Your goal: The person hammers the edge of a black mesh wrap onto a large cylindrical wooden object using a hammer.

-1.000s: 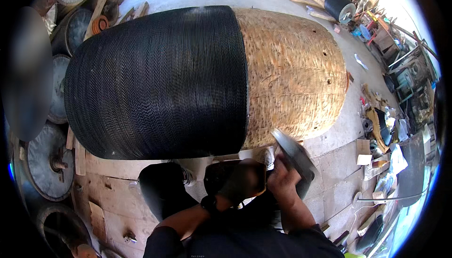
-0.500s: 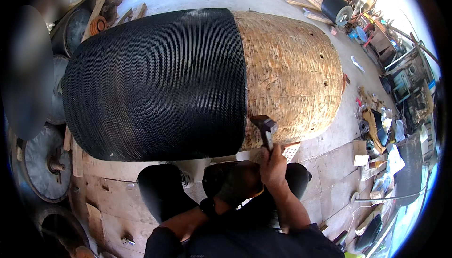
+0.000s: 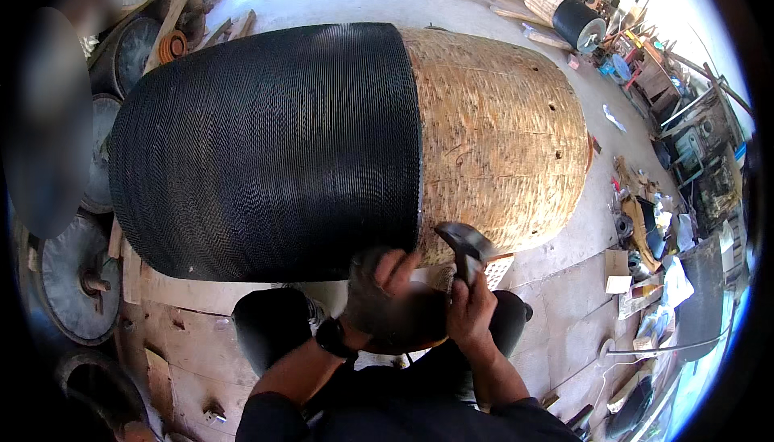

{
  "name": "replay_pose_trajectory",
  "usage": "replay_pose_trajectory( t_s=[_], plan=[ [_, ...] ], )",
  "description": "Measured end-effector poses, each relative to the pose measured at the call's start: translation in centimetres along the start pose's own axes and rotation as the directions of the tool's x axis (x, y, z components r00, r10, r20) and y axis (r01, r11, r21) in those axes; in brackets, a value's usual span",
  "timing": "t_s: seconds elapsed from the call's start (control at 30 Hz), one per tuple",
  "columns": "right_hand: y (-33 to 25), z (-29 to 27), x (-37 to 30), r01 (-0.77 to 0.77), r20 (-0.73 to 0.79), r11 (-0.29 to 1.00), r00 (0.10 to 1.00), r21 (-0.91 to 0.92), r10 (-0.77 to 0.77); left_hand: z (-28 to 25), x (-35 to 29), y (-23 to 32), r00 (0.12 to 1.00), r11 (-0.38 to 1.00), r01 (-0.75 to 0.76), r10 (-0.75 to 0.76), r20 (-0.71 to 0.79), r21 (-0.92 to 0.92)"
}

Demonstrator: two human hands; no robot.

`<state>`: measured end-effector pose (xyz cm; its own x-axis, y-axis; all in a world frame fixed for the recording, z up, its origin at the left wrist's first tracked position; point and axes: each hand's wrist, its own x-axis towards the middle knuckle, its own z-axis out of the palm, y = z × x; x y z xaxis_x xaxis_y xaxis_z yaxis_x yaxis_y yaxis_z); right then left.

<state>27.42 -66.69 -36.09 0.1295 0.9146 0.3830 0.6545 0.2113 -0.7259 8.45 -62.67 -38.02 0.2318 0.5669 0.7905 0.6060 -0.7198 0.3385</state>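
A large roller [image 3: 504, 136] lies across in front of me, its right part bare and wood-coloured with rough marks and a few holes. Fine-ridged black covering [image 3: 266, 152] wraps the left part. In my right hand [image 3: 472, 311] a hammer [image 3: 466, 242] stands head up, just in front of the roller's near side. My left hand [image 3: 371, 285], in a dark glove with bare fingertips, is at the covering's lower edge. Its fingers are bent together and partly blurred; whatever they hold is too small to make out. Between my knees sits a dark rounded container [image 3: 415, 321], contents unclear.
Round-ended drums [image 3: 81, 281] stand along the left side. A smaller half-covered roller [image 3: 564, 13] lies at the far right. Scraps, bags and tools litter the right side, with a cardboard box [image 3: 617, 271] among them. Wooden planks [image 3: 161, 381] lie on the floor at left.
My left hand has risen from the dark container to the black covering's lower edge. The hammer has dropped slightly toward me, away from the roller's surface.
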Motion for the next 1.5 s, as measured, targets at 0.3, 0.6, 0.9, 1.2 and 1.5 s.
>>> replay_pose_trajectory(
  t_s=[0.3, 0.6, 0.9, 1.2, 1.5],
  plan=[
    [1.4, 0.4, 0.0, 0.045, 0.055, 0.991, 0.998, -0.129, -0.038, -2.3, 8.8, -8.8, 0.965, 0.927, -0.053, 0.143, -0.219, 0.373],
    [-0.4, -0.1, 1.4, -0.019, 0.126, 0.999, 0.992, -0.029, 0.022, -2.0, 10.3, -9.3, 0.965, 0.889, -0.067, 0.174, -0.197, 0.453],
    [2.1, 0.7, 0.9, -0.091, 0.051, 0.984, 0.994, -0.152, 0.1, -1.4, 10.1, -10.4, 0.962, 0.865, -0.037, 0.166, -0.217, 0.501],
    [1.0, -2.0, -3.1, -0.163, 0.057, 0.984, 0.986, 0.069, 0.159, -1.6, 10.9, -9.3, 0.969, 0.865, 0.023, 0.105, -0.225, 0.501],
    [2.7, -2.6, -6.9, -0.201, 0.05, 0.976, 0.979, 0.089, 0.197, -0.8, 8.9, -3.8, 0.9, 0.903, -0.257, 0.354, -0.256, 0.344]
  ],
)
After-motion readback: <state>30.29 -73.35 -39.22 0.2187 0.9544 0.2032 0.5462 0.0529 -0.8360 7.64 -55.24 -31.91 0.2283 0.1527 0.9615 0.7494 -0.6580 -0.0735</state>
